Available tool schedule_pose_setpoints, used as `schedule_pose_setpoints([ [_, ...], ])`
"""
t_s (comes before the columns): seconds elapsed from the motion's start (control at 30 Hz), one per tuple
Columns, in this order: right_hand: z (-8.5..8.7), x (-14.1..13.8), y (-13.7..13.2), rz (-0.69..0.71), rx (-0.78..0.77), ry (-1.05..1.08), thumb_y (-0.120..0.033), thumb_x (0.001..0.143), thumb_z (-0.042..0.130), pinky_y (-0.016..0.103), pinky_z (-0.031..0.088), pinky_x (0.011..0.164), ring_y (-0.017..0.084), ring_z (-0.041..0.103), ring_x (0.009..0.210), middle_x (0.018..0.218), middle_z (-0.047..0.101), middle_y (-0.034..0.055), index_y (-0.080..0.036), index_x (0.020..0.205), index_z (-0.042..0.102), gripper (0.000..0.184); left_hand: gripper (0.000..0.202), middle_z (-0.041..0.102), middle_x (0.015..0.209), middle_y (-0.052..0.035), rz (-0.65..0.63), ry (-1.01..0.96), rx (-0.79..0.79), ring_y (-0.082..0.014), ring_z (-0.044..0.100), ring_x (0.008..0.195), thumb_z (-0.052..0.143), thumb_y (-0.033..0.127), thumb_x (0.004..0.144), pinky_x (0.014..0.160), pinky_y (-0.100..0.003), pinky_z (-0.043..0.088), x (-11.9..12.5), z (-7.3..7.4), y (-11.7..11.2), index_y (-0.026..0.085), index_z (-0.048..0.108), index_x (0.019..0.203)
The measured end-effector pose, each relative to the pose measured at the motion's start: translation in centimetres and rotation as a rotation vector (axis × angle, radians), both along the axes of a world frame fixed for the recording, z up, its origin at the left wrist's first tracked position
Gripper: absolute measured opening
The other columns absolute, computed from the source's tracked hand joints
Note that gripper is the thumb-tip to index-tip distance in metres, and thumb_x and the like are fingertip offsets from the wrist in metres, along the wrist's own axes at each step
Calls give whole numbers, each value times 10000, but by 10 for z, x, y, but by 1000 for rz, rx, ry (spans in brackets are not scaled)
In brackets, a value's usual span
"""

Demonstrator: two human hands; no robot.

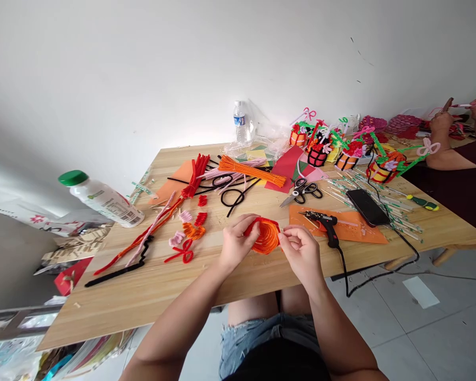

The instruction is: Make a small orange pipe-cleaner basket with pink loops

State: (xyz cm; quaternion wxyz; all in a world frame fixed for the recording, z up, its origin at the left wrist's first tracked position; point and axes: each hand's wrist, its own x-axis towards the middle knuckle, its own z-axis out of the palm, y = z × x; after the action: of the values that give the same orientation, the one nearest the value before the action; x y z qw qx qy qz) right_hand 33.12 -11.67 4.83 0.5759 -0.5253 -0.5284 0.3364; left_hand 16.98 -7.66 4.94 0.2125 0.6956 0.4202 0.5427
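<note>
A small round orange piece (266,241), looking like coiled pipe cleaners with a red rim, is between my hands above the table's front part. My left hand (239,241) grips its left side, the thumb at the rim. On the opposite side my right hand (301,250) has its thumb and forefinger pinched at the red edge; whether it holds a strand end there is too small to tell. Left of my hands lie short pink, red and orange curled pieces (193,231) and a red pipe cleaner bow (181,252). To the right a black glue gun (330,227) rests on orange sheet material.
Behind my hands are scissors (300,190) and an orange pipe cleaner bundle (252,170). A phone (368,207) lies among wrapped sticks; the glue gun's cord hangs off the front edge. Decorated baskets (347,160), bottles (239,121) and a co-worker's arm (446,148) stand around.
</note>
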Motion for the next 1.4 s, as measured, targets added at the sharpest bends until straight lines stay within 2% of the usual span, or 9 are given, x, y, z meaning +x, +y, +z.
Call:
schedule_pose_setpoints([
  [0.33, -3, 1, 9, -113, -16, -86, -301, 746, 642, 286, 564, 577, 168, 634, 689, 831, 664, 68, -189, 703, 634, 121, 206, 704, 1018, -102, -102, -6, -99, -192, 651, 873, 545, 243, 833, 747, -299, 519, 1, -2, -1, 178, 680, 974],
  [0.47, 0, 1, 10, -155, 56, -184, -250, 748, 622, 269, 542, 579, 156, 621, 681, 808, 649, 56, -192, 677, 635, 93, 199, 701, 917, -75, -117, -108, -265, -157, 639, 719, 612, 267, 773, 612, -252, 506, 3, -4, -2, 170, 648, 943],
  [0.67, 2, 2, 8, -96, 84, -192, -274, 774, 631, 272, 547, 583, 156, 620, 702, 865, 628, 69, -189, 706, 649, 110, 284, 619, 745, 7, -253, -324, -587, -79, 513, 416, 635, 369, 769, 353, -197, 398, 6, -6, 0, 190, 484, 929],
  [0.87, -6, 10, 7, -6, 27, -4, -347, 762, 674, 323, 594, 676, 187, 660, 794, 921, 642, 76, -197, 841, 634, 174, 377, 577, 715, 38, -247, -424, -609, -57, 492, 424, 676, 437, 728, 355, -175, 399, 9, -4, 2, 201, 429, 885],
  [1.0, -9, 14, 6, 20, -10, -18, -358, 752, 681, 337, 589, 707, 195, 669, 795, 911, 669, 83, -195, 833, 644, 186, 394, 581, 740, 41, -235, -446, -609, -54, 482, 408, 666, 457, 734, 332, -172, 381, 11, -6, 1, 212, 401, 891],
  [1.1, -7, 14, 4, 11, -2, -94, -333, 762, 662, 330, 571, 694, 188, 660, 746, 855, 682, 72, -199, 804, 652, 141, 404, 627, 787, 22, -259, -461, -636, -65, 513, 425, 668, 452, 735, 377, -191, 420, 10, -4, 0, 220, 381, 899],
  [1.17, -5, 14, 4, 1, 34, -165, -310, 771, 645, 313, 549, 653, 176, 639, 701, 814, 675, 57, -204, 769, 653, 107, 416, 681, 882, -31, -330, -477, -651, -108, 611, 554, 688, 431, 723, 498, -233, 496, 8, -2, 0, 216, 388, 917],
  [1.27, -3, 14, 6, -1, 84, -268, -275, 782, 623, 291, 512, 601, 159, 598, 653, 773, 661, 41, -211, 721, 647, 91, 434, 709, 1007, -114, -419, -464, -671, -192, 678, 846, 712, 405, 705, 741, -323, 536, 5, 0, 1, 181, 485, 1000],
  [1.4, 0, 13, 8, -13, 114, -341, -241, 777, 615, 287, 501, 604, 151, 583, 643, 761, 656, 33, -214, 695, 652, 94, 402, 712, 1036, -138, -382, -370, -692, -219, 673, 903, 698, 422, 714, 812, -345, 526, 4, -1, 4, 134, 645, 989],
])
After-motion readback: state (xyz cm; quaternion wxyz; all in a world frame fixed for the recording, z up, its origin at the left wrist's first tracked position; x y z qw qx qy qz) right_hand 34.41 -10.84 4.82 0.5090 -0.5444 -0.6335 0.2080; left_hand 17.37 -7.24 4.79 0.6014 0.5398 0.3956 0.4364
